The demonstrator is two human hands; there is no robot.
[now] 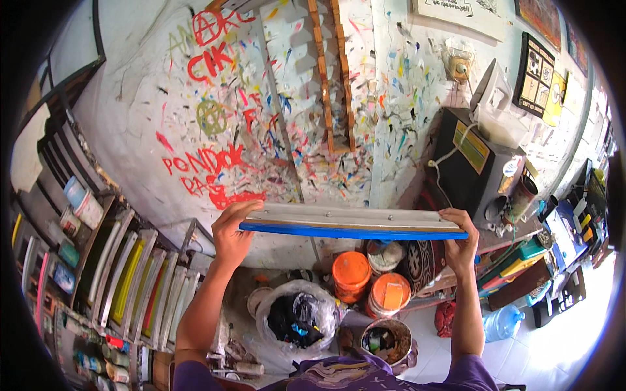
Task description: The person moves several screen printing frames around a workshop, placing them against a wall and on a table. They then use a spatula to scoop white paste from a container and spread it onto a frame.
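A long, flat screen printing frame [352, 216], seen nearly edge-on, is held up level before me, a pale grey side above a bright blue lower edge. Small screw heads dot the grey side. Around its left end, my left hand [232, 229] is closed, fingers on top. The opposite end sits in the grip of my right hand [460, 240], with its fingertips over the upper edge. Both arms reach forward, and the flat face of the frame is hardly visible.
Below stand orange-lidded buckets [352, 272], a plastic-lined bin [266, 313] and an open bucket [405, 362]. At left, a rack holds several upright frames [124, 280]. A dark cabinet [473, 156] carrying an iron [495, 98] is at right, near a paint-spattered wall [404, 117] and a water jug [502, 324].
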